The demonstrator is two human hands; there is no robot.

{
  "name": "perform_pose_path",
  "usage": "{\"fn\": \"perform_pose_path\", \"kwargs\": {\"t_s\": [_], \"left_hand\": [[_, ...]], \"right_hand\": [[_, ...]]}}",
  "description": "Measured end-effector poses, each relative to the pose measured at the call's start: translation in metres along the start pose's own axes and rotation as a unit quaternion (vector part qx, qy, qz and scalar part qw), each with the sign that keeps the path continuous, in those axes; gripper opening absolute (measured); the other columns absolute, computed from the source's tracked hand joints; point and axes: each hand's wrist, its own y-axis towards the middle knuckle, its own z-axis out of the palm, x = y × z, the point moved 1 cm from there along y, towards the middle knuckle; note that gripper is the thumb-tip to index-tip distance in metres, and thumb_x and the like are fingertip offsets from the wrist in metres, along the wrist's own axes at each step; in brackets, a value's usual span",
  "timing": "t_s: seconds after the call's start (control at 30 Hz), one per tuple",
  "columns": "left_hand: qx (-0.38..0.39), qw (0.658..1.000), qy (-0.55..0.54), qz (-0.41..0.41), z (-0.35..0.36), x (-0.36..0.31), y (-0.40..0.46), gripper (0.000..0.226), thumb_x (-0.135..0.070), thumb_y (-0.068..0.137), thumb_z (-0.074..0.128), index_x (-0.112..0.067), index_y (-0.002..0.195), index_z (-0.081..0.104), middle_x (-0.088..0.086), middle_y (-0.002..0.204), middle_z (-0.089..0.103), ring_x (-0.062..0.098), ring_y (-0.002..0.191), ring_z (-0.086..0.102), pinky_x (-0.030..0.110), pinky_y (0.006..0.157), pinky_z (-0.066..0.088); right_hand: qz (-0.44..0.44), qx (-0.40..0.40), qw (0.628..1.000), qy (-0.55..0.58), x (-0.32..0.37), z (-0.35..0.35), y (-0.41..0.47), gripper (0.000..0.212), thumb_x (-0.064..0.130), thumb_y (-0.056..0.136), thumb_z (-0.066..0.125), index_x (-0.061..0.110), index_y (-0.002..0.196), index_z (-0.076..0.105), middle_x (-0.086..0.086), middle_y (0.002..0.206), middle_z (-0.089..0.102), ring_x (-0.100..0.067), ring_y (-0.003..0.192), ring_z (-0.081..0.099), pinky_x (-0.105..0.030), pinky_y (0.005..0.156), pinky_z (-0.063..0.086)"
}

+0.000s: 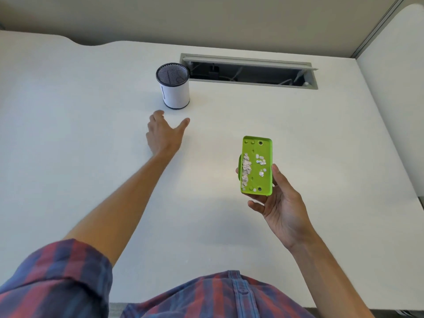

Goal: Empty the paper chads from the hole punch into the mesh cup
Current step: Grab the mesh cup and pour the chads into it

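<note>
Chads still in the tray, cup not yet held

Right hand (278,203) pinches the green hole-punch tray (257,166) by its long edges, at 4 o'clock from the mesh cup (173,86); loose chads (246,166) are featherlight, so keep it level. Left hand (164,134), spread and empty, nears the cup.

Office: white desk (298,134) with cable hatch (250,72), partition panel (206,19).

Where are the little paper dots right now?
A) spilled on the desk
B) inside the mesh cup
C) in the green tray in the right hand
C: the paper dots lie in the green tray held by the right hand.
</note>
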Motion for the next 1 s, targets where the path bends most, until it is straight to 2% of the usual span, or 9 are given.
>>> {"fn": "perform_pose_path", "kwargs": {"t_s": [0.1,0.17,0.23,0.33,0.5,0.6,0.67,0.87,1.0], "left_hand": [[-0.015,1.0,0.003,-0.023,0.0,-0.009,0.036,0.102,-0.06,0.073,0.077,-0.007,0.148,0.033,0.007,0.153,0.04,0.028,0.141,0.038,0.044,0.11,0.034],[-0.015,0.999,-0.013,-0.027,0.001,-0.014,0.058,0.116,-0.062,0.066,0.08,-0.008,0.153,0.025,0.006,0.159,0.033,0.025,0.146,0.032,0.043,0.114,0.031],[-0.002,0.999,-0.051,-0.019,0.003,-0.016,0.077,0.122,-0.06,0.064,0.083,-0.009,0.155,0.019,0.006,0.162,0.03,0.024,0.148,0.029,0.041,0.118,0.027],[0.028,0.993,-0.112,-0.012,0.008,-0.014,0.095,0.124,-0.054,0.063,0.087,-0.011,0.157,0.018,0.006,0.16,0.035,0.024,0.147,0.031,0.04,0.118,0.03],[0.054,0.988,-0.145,0.008,0.016,-0.014,0.108,0.12,-0.047,0.057,0.09,-0.017,0.154,0.025,0.005,0.148,0.05,0.025,0.139,0.042,0.041,0.112,0.039],[0.036,0.987,-0.157,0.021,0.018,-0.015,0.109,0.098,-0.042,0.057,0.089,-0.016,0.141,0.044,0.001,0.134,0.061,0.024,0.128,0.052,0.035,0.104,0.046],[0.024,0.986,-0.16,0.026,0.019,-0.014,0.106,0.085,-0.042,0.057,0.089,-0.014,0.129,0.052,0.0,0.125,0.065,0.022,0.12,0.057,0.031,0.097,0.049],[0.009,0.984,-0.171,0.045,0.014,-0.001,0.077,0.078,-0.044,0.057,0.089,-0.013,0.12,0.055,-0.006,0.109,0.063,0.02,0.109,0.06,0.032,0.092,0.051],[0.006,0.981,-0.189,0.049,0.007,0.011,0.044,0.077,-0.045,0.056,0.088,-0.016,0.119,0.056,-0.007,0.108,0.064,0.014,0.104,0.06,0.035,0.093,0.052]], "right_hand": [[0.003,-0.013,1.0,0.004,0.004,0.001,0.004,0.067,0.041,0.083,0.059,0.003,0.137,0.05,-0.027,0.135,0.056,-0.022,0.073,0.074,-0.029,0.051,0.058],[0.002,-0.016,1.0,0.002,0.007,0.002,0.007,0.058,0.041,0.084,0.057,0.005,0.13,0.058,-0.027,0.131,0.06,-0.021,0.073,0.074,-0.028,0.051,0.058],[0.0,-0.013,1.0,0.002,0.01,0.003,0.009,0.049,0.041,0.084,0.057,0.011,0.121,0.065,-0.027,0.127,0.062,-0.021,0.072,0.073,-0.029,0.051,0.058],[0.002,-0.014,1.0,0.002,0.012,0.005,0.011,0.056,0.041,0.085,0.056,0.006,0.129,0.06,-0.029,0.135,0.056,-0.021,0.073,0.073,-0.029,0.052,0.058],[0.005,-0.012,1.0,0.017,0.011,0.008,0.013,0.066,0.04,0.085,0.055,0.002,0.139,0.05,-0.03,0.139,0.052,-0.022,0.076,0.072,-0.029,0.052,0.058],[0.005,-0.006,1.0,0.02,0.011,0.009,0.013,0.071,0.04,0.084,0.056,0.001,0.142,0.045,-0.029,0.141,0.051,-0.022,0.078,0.072,-0.029,0.052,0.058],[0.002,0.002,1.0,0.021,0.011,0.01,0.013,0.067,0.04,0.085,0.055,0.003,0.14,0.048,-0.029,0.141,0.051,-0.022,0.078,0.072,-0.029,0.052,0.058],[-0.002,0.017,0.999,0.031,0.013,0.012,0.011,0.06,0.039,0.087,0.054,0.006,0.137,0.054,-0.028,0.141,0.05,-0.022,0.078,0.072,-0.028,0.053,0.058],[-0.005,0.024,0.999,0.042,0.01,0.012,0.009,0.059,0.038,0.087,0.055,0.007,0.136,0.054,-0.026,0.135,0.056,-0.022,0.078,0.072,-0.027,0.054,0.058]]}}
